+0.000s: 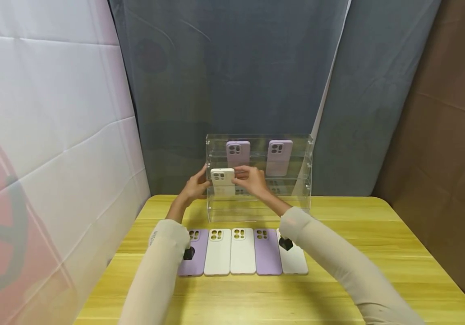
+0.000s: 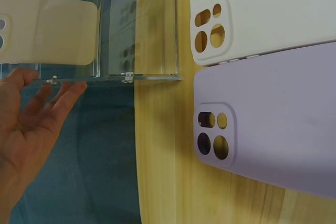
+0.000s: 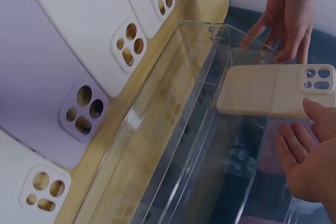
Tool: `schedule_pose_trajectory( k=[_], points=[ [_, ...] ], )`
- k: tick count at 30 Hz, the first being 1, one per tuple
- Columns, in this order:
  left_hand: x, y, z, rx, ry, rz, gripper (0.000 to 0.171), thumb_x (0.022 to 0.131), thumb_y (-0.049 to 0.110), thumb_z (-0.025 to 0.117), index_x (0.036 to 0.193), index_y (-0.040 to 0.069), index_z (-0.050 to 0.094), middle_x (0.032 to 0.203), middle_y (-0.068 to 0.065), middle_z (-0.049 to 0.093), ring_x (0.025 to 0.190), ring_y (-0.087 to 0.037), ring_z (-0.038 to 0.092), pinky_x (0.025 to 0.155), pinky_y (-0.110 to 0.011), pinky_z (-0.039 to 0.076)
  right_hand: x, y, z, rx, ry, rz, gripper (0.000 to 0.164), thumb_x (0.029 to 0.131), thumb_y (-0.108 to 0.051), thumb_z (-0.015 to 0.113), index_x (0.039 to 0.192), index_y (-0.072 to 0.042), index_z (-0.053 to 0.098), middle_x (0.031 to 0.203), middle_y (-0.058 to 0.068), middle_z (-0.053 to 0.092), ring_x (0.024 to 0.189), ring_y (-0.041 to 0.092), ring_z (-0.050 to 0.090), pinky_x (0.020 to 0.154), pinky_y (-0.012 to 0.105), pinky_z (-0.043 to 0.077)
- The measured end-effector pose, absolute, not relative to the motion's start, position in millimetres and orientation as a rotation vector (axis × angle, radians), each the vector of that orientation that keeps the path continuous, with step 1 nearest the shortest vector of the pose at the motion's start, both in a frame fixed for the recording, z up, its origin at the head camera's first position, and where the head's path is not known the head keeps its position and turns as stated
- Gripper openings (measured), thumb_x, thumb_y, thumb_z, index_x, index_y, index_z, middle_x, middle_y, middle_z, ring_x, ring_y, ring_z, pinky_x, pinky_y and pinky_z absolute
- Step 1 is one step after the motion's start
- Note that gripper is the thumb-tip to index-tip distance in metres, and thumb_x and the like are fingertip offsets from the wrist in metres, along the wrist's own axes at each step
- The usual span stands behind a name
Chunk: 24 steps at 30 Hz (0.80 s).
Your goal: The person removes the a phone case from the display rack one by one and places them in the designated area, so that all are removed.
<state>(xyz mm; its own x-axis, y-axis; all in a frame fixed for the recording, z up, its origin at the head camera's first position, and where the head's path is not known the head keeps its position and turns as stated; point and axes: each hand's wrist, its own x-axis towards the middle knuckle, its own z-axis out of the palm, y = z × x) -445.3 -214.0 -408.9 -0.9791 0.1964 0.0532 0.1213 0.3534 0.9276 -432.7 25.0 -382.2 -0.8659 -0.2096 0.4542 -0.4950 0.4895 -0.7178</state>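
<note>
A cream phone case (image 1: 223,175) stands in a lower tier of the clear acrylic display rack (image 1: 256,211), camera cutouts at the top. At its right edge my right hand (image 1: 252,180) holds it, the thumb (image 3: 314,109) overlapping that edge in the right wrist view. My left hand (image 1: 194,186) is at the rack's left side, its fingertips (image 2: 77,88) against the side panel, close to the case's other edge. Two purple phone cases, one on the left (image 1: 238,151) and one on the right (image 1: 279,158), stand in the tier above.
Before the rack, a row of cases lies on the wooden table (image 1: 240,300): purple (image 1: 200,253), white (image 1: 218,257), white (image 1: 243,257), purple (image 1: 267,257) and white (image 1: 297,262). My sleeves partly cover the outer ones. A grey curtain (image 1: 256,67) hangs behind the rack.
</note>
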Motion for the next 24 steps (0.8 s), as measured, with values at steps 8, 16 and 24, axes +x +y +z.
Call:
schedule_pose_trajectory(
  k=[8,16,24],
  points=[
    [-445,-209,-408,0.298,2.523,1.736,0.075,0.11,0.006,0.047,0.167,0.035,0.01,0.157,-0.028,0.043,0.141,-0.044,0.048,0.1,-0.062,0.052,-432,19,-384,0.558,-2.411,1.342,0.027,0.09,-0.007,0.081,0.115,0.001,0.076,0.103,0.017,0.078,0.094,0.028,0.078,0.08,0.033,0.064],
    [-446,-213,-409,0.322,2.508,1.721,0.075,0.11,0.006,0.047,0.167,0.033,0.007,0.159,-0.03,0.038,0.141,-0.045,0.047,0.101,-0.06,0.053,-429,22,-380,0.558,-2.406,1.313,0.025,0.092,-0.008,0.08,0.114,0.002,0.076,0.104,0.017,0.078,0.095,0.028,0.077,0.08,0.034,0.064],
    [-447,-216,-408,0.323,2.498,1.707,0.075,0.11,0.007,0.047,0.167,0.033,0.006,0.162,-0.032,0.031,0.143,-0.046,0.044,0.102,-0.06,0.052,-424,30,-372,0.557,-2.406,1.307,0.025,0.093,-0.01,0.08,0.115,0.001,0.076,0.105,0.016,0.078,0.096,0.028,0.077,0.085,0.037,0.064]
  ],
)
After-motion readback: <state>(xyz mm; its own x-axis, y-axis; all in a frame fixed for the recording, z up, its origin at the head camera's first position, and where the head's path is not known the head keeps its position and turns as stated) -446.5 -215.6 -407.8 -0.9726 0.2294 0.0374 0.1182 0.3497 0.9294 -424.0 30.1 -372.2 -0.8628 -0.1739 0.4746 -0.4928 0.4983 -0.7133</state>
